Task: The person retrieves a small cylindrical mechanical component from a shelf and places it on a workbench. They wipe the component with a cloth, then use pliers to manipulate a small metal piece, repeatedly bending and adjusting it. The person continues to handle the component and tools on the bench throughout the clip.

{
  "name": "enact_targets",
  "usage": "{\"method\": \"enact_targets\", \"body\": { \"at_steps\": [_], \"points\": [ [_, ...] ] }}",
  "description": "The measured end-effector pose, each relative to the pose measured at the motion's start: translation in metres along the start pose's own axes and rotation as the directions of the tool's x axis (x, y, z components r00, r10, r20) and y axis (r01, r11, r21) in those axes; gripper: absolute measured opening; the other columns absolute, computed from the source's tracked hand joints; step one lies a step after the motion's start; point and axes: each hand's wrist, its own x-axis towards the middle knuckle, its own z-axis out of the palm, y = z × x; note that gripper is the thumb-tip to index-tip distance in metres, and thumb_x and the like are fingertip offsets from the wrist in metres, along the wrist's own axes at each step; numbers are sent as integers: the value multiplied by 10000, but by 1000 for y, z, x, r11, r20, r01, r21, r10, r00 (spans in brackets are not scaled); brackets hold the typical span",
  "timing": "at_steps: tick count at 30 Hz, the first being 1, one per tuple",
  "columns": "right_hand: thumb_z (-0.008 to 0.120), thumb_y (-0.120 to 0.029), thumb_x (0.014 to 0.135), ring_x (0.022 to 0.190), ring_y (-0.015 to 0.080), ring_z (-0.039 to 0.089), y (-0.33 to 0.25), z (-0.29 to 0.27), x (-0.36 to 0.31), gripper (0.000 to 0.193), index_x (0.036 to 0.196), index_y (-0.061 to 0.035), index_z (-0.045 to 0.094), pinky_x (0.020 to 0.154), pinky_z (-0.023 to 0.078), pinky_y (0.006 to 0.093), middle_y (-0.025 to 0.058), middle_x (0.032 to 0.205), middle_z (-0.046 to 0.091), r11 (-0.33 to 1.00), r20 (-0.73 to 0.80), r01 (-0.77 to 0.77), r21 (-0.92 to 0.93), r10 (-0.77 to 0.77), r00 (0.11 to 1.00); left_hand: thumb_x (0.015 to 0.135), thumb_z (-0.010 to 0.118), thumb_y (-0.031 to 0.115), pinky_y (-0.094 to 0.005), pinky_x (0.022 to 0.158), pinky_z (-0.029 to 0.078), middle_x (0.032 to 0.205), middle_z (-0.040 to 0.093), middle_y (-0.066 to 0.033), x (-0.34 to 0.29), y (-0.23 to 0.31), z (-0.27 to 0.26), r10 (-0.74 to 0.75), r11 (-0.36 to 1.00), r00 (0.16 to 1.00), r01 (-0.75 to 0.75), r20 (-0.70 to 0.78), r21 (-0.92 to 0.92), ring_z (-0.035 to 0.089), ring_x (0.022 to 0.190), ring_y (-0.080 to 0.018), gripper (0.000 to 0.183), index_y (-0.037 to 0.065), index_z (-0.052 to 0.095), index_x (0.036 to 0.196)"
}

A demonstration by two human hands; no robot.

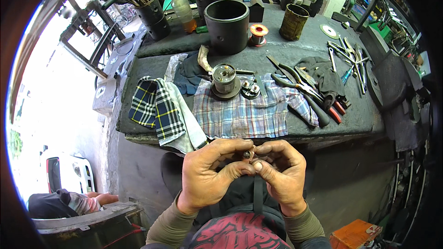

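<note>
My left hand (pixel 213 171) and my right hand (pixel 282 171) meet in front of the bench edge. Between their fingertips they pinch a small copper-coloured metal part (pixel 249 155) with a dark round bit on it; its exact kind is too small to tell. Beyond them, a plaid cloth (pixel 244 117) lies flat on the bench. On it stands a cylindrical metal motor part (pixel 225 80) with a wider base. Close to its right sits a small black round piece with metal posts (pixel 250 90).
Pliers (pixel 300 85) and a dark rag (pixel 323 76) lie to the right, with wrenches (pixel 355 62) behind. A dark checked cloth (pixel 159 108) drapes over the front edge. Farther back stand a black metal cylinder (pixel 227 27), a solder spool (pixel 258 34), a rusty can (pixel 294 23) and a bottle (pixel 182 11).
</note>
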Motion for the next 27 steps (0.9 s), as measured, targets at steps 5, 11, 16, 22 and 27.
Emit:
{"method": "enact_targets", "body": {
  "at_steps": [5,11,16,22,27],
  "points": [
    [771,81,926,990,142,719,-2,5,-7,242,1142,65,661,847,611,272,127,1114,717,998,-43,55,-34,-56,997,991,707,-46,-347,1026,600,1277,719,-219,-9,-6,4,-80,983,997,82,19,-166,692,1223,-237,501,-78,526,1457],
    [765,97,917,990,124,705,-5,7,-8,240,1130,52,666,803,578,247,111,1107,713,993,-5,45,-107,-46,999,977,734,-23,-335,1013,602,1272,722,-218,-15,-7,2,-82,970,996,76,-19,-231,695,1215,-234,541,-74,508,1466],
    [780,79,916,955,101,679,-1,12,-7,258,1150,48,678,788,555,240,94,1092,709,990,-17,28,-142,-30,999,948,779,7,-325,976,619,1238,735,-202,-20,-11,-2,-73,984,996,64,-52,-164,725,1153,-218,541,-69,553,1435],
    [794,46,919,925,91,654,10,7,1,235,1139,35,716,793,537,231,91,1091,696,990,65,9,-138,0,998,870,872,76,-301,886,641,1137,763,-153,-22,-14,-8,66,994,993,-58,-95,90,772,1001,-198,524,-44,663,1336],
    [798,43,913,942,115,662,16,9,2,237,1137,39,719,807,547,253,104,1105,690,999,33,-9,-52,11,999,845,897,98,-298,869,632,1138,755,-140,-19,-12,-12,38,985,996,-23,-80,172,760,1000,-185,521,-24,697,1311]
  ]
}}
